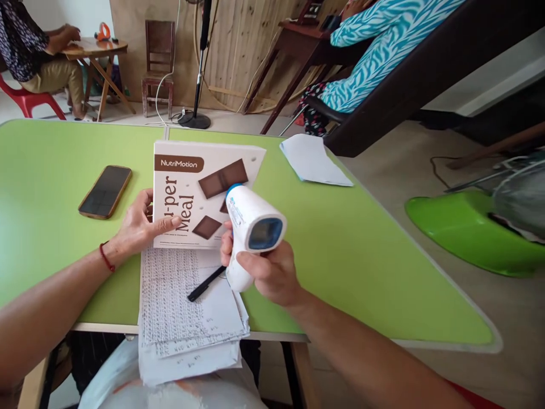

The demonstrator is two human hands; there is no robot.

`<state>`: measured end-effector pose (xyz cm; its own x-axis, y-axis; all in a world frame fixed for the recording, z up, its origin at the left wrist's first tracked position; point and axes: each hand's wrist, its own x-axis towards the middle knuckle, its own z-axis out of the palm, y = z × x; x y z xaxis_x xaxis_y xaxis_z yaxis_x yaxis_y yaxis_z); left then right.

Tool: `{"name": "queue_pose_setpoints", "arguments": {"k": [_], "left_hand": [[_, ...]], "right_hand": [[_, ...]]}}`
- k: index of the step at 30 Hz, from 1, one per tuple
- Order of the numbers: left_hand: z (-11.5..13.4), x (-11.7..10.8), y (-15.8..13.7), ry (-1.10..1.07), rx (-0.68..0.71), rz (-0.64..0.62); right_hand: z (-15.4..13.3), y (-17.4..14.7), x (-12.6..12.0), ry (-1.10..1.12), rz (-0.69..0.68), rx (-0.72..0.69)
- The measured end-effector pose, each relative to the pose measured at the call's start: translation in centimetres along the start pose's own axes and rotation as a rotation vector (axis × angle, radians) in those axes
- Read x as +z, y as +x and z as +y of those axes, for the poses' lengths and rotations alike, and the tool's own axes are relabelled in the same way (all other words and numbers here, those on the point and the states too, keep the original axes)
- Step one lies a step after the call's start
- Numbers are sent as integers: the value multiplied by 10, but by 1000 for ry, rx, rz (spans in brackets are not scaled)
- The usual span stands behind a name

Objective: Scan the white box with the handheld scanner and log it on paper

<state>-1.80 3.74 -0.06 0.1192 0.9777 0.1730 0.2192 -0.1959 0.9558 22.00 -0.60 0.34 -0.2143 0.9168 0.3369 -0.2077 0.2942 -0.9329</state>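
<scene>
My left hand (142, 224) grips the left edge of a white NutriMotion box (176, 196) with brown bar pictures, its thumb across the front. The box is tilted up over the table. In my right hand (272, 267) is a white and blue infrared thermometer (251, 216), gripped by its handle, the dark screen facing me. Its front end overlaps the box in view; whether they touch I cannot tell. Below the box lies a stack of handwritten papers (170, 301), hanging over the near table edge. A black pen (206, 284) rests on them, partly hidden behind the thermometer.
On the green table (340, 255), a smartphone (105, 191) lies at left and white sheets (313, 159) at the far right. A green plastic object (472, 233) stands right of the table. Two other people sit beyond, near a fan stand (198, 74) and a wooden chair (158, 62).
</scene>
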Motion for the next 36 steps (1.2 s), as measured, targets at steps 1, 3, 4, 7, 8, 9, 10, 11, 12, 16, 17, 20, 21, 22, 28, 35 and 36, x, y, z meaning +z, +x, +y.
{"name": "queue_pose_setpoints", "arguments": {"k": [1, 3, 4, 7, 8, 9, 10, 11, 12, 16, 17, 20, 21, 22, 28, 35, 36], "left_hand": [[0, 0, 1, 3, 0, -1], [-1, 0, 2, 11, 7, -6], [-1, 0, 2, 14, 14, -9], [-2, 0, 2, 13, 60, -12], [-1, 0, 2, 8, 77, -17], [-1, 0, 2, 2, 94, -23], [-1, 0, 2, -6, 110, -29], [0, 0, 2, -14, 120, -37], [0, 1, 1, -19, 126, -44], [1, 1, 2, -19, 111, -60], [1, 1, 2, -13, 108, -60], [0, 0, 3, 16, 106, -57], [0, 0, 3, 22, 102, -61], [0, 0, 2, 26, 97, -67], [-1, -3, 3, 24, 95, -89], [-1, -5, 5, 38, 109, -120], [0, -6, 6, 60, 121, -126]], "right_hand": [[-1, 1, 1, 16, 7, 13], [-4, 3, 2, 32, 11, 29], [-5, 3, 3, 33, 9, 35], [-6, 3, 4, 39, -30, 57], [-5, 3, 4, 41, -45, 67], [-4, 3, 4, 38, -54, 75], [-3, 4, 4, 31, -58, 80], [-2, 4, 4, 23, -57, 81], [-2, 5, 4, 20, -56, 78], [0, 6, 4, 66, -79, 79], [-1, 6, 4, 84, -88, 89], [-3, 6, 5, 96, -98, 107], [-3, 6, 6, 87, -94, 103], [-4, 6, 6, 74, -89, 98], [-6, 5, 7, 67, -72, 130], [-5, 6, 3, 88, -100, 132], [-5, 6, 3, 84, -101, 129]]}}
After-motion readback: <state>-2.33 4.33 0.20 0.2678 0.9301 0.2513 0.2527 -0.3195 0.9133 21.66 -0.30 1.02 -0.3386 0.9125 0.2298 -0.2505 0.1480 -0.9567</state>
